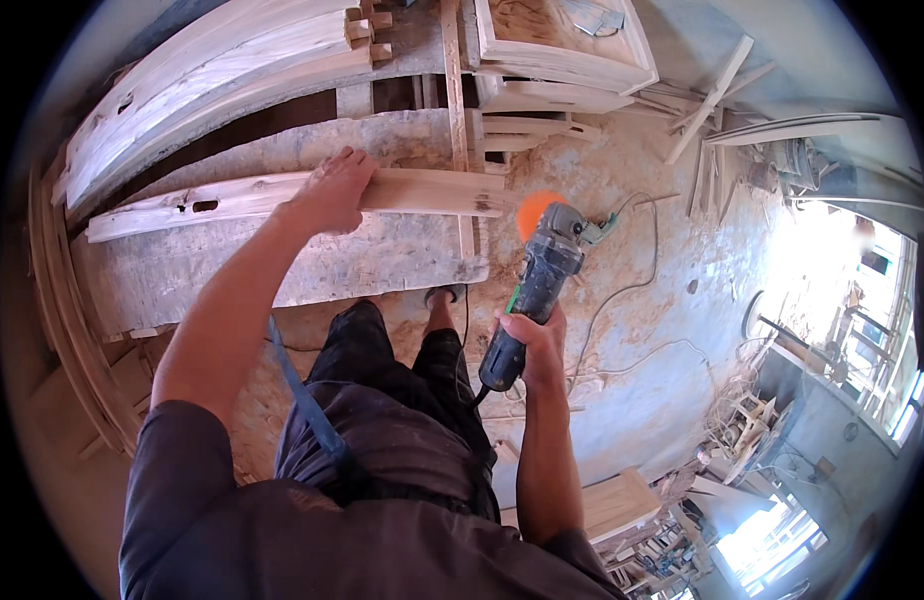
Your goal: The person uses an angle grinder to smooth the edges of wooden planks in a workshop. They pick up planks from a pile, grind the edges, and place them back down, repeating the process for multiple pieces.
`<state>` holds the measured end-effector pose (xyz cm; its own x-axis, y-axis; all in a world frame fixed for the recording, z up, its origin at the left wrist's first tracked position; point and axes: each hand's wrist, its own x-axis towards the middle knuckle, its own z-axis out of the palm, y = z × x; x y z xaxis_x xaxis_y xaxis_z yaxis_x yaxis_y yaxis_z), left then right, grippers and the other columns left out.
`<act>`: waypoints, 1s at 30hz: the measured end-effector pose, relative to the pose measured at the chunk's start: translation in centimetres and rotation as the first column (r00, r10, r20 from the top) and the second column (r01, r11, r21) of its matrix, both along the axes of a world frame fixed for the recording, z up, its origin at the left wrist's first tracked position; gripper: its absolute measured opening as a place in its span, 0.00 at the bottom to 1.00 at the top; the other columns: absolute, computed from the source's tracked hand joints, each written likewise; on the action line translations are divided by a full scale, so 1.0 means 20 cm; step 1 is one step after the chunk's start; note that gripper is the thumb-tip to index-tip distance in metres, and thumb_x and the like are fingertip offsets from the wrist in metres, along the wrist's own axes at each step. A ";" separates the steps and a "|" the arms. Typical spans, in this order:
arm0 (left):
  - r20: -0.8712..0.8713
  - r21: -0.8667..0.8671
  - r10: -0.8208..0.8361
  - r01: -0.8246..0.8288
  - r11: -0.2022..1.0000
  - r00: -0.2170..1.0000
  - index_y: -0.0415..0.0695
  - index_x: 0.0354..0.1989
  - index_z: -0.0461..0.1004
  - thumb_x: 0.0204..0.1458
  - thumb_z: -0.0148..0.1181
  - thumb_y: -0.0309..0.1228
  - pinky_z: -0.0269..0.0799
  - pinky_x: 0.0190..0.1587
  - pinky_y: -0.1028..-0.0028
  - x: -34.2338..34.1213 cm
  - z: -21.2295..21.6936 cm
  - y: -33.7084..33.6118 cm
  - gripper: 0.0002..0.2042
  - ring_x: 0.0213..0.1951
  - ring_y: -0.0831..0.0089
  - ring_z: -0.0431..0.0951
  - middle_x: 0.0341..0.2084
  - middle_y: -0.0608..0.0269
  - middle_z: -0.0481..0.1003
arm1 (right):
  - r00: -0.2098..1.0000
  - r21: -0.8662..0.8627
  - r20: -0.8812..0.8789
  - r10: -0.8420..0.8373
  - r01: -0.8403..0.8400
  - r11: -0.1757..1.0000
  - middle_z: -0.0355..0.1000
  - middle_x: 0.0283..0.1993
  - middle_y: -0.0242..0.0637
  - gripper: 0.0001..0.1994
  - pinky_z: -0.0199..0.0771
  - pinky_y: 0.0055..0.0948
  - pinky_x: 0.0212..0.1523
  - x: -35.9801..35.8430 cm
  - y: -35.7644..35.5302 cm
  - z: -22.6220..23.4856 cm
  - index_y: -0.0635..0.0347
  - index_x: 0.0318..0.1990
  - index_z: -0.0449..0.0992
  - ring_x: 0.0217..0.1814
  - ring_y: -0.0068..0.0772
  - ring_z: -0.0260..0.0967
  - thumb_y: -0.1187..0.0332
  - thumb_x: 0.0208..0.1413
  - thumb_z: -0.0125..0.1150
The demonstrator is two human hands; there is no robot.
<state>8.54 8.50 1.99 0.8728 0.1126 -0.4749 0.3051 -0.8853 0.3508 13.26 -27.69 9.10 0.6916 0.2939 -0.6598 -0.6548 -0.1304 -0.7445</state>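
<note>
A long pale wooden rail (pixel 422 190) with a slot cut near its left end lies across the worn workbench (pixel 372 265). My left hand (pixel 332 192) is closed over the rail's middle, its fingers reaching over the far edge. In my right hand (pixel 544 340) is a dark angle grinder (pixel 548 268), gripped round its body and held off to the right of the bench. An orange disc (pixel 539 212) at the grinder's head is close to the rail's right end; I cannot tell whether they touch.
Stacked wooden boards (pixel 217 75) with tenons lie along the bench's far side. A narrow strip (pixel 454 85) crosses the bench lengthwise away from me. A wooden tray-like frame (pixel 572 65) stands beyond, at right. A cable (pixel 650 270) winds over the dusty floor (pixel 622 370).
</note>
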 end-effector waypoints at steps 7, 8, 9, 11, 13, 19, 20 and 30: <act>-0.115 -0.103 -0.008 -0.004 0.995 0.993 0.39 0.53 0.68 0.35 0.75 0.21 0.62 0.70 0.50 0.10 0.02 0.06 0.32 0.67 0.47 0.62 0.58 0.48 0.67 | 0.999 0.035 0.017 0.039 -0.040 0.999 0.77 0.34 0.43 0.22 0.80 0.37 0.32 0.10 0.07 -0.11 0.65 0.48 0.71 0.29 0.35 0.77 0.74 0.42 0.70; -0.139 -0.108 0.000 -0.016 0.994 0.990 0.38 0.54 0.67 0.35 0.75 0.21 0.62 0.70 0.49 0.11 0.04 0.06 0.33 0.67 0.47 0.62 0.58 0.48 0.67 | 0.999 0.042 0.022 0.047 -0.048 0.998 0.77 0.34 0.43 0.22 0.80 0.37 0.32 0.11 0.05 -0.14 0.65 0.47 0.71 0.29 0.35 0.77 0.74 0.42 0.70; -0.162 -0.113 0.009 -0.028 0.993 0.987 0.38 0.54 0.67 0.35 0.75 0.21 0.61 0.71 0.48 0.12 0.06 0.05 0.33 0.68 0.47 0.62 0.59 0.48 0.67 | 0.998 0.048 0.027 0.055 -0.057 0.997 0.78 0.34 0.43 0.22 0.80 0.37 0.32 0.12 0.04 -0.16 0.65 0.47 0.72 0.29 0.36 0.78 0.74 0.42 0.70; -0.169 -0.121 -0.009 -0.011 0.993 0.986 0.39 0.56 0.66 0.35 0.75 0.21 0.60 0.71 0.47 0.12 0.03 0.07 0.35 0.68 0.47 0.62 0.59 0.48 0.66 | 0.998 0.074 0.020 0.052 -0.053 0.996 0.78 0.34 0.43 0.22 0.80 0.37 0.32 0.12 0.01 -0.17 0.65 0.47 0.72 0.29 0.36 0.78 0.74 0.41 0.69; -0.156 -0.119 -0.007 -0.012 0.993 0.988 0.39 0.57 0.66 0.36 0.74 0.21 0.59 0.72 0.45 0.11 0.01 0.07 0.35 0.69 0.47 0.61 0.60 0.48 0.66 | 0.997 0.091 0.018 0.078 -0.079 0.993 0.78 0.33 0.43 0.23 0.80 0.37 0.32 0.13 -0.02 -0.20 0.65 0.47 0.72 0.29 0.37 0.78 0.74 0.40 0.69; -0.149 -0.112 0.011 -0.028 0.993 0.989 0.40 0.58 0.65 0.37 0.73 0.20 0.56 0.73 0.42 0.11 0.03 0.05 0.35 0.70 0.48 0.59 0.61 0.48 0.65 | 0.973 0.051 0.050 0.225 -0.227 0.973 0.78 0.34 0.41 0.24 0.80 0.36 0.35 0.29 -0.03 -0.21 0.65 0.48 0.72 0.31 0.35 0.78 0.73 0.39 0.70; -0.147 -0.113 0.014 -0.031 0.993 0.989 0.40 0.58 0.65 0.38 0.72 0.20 0.56 0.73 0.42 0.10 0.02 0.05 0.35 0.70 0.48 0.59 0.61 0.48 0.65 | 0.968 0.038 0.041 0.246 -0.247 0.968 0.78 0.34 0.40 0.25 0.80 0.34 0.37 0.32 -0.04 -0.20 0.65 0.49 0.72 0.32 0.33 0.78 0.73 0.40 0.71; -0.148 -0.107 0.006 -0.022 0.994 0.989 0.38 0.56 0.65 0.39 0.69 0.19 0.57 0.72 0.41 0.12 0.04 0.05 0.32 0.69 0.48 0.60 0.59 0.48 0.66 | 0.940 -0.039 0.041 0.338 -0.336 0.941 0.78 0.36 0.36 0.27 0.78 0.30 0.39 0.39 -0.04 -0.14 0.64 0.51 0.72 0.33 0.27 0.77 0.73 0.39 0.73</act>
